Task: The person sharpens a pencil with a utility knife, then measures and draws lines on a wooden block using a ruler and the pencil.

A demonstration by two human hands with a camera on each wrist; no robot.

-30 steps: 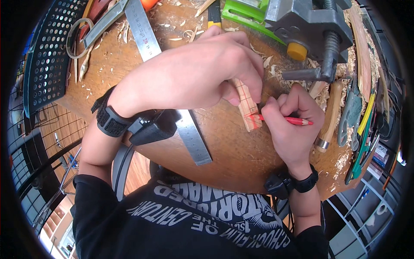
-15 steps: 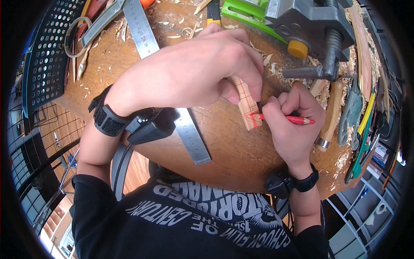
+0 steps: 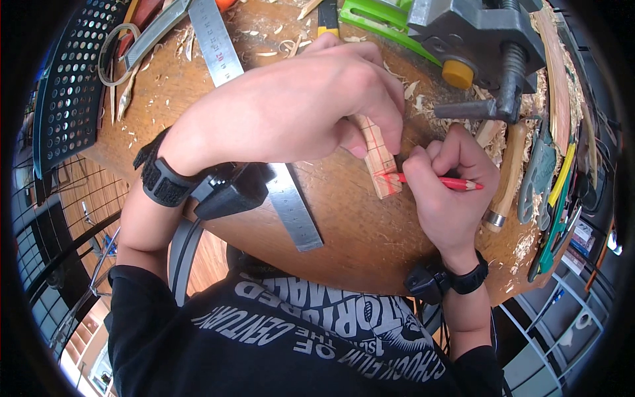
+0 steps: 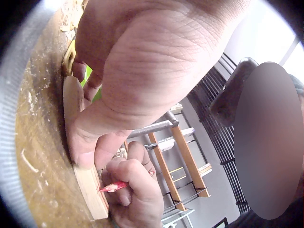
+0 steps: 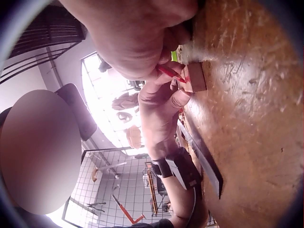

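A small wooden block (image 3: 380, 163) with red and dark lines drawn across its top lies on the bench. The left hand (image 3: 331, 99) grips its far part between thumb and fingers, hiding that end; the left wrist view shows the thumb along the block's side (image 4: 90, 194). In the right hand (image 3: 453, 192) a red pencil (image 3: 463, 184) is pinched, its tip touching the block's marked top near the near end. The right wrist view shows the pencil (image 5: 168, 72) at the red marks beside the block's end face (image 5: 197, 77).
A steel ruler (image 3: 294, 208) passes under the left forearm. Beyond the hands are a grey metal vise (image 3: 473, 33), a green tool (image 3: 383, 26) and wood shavings. A wooden handle (image 3: 508, 172) and several tools lie at the right; a perforated black tray (image 3: 76, 79) stands at the left.
The left forearm and wristband have shifted slightly to the left. Both hands keep their holds, and the pencil tip stays at nearly the same spot on the block.
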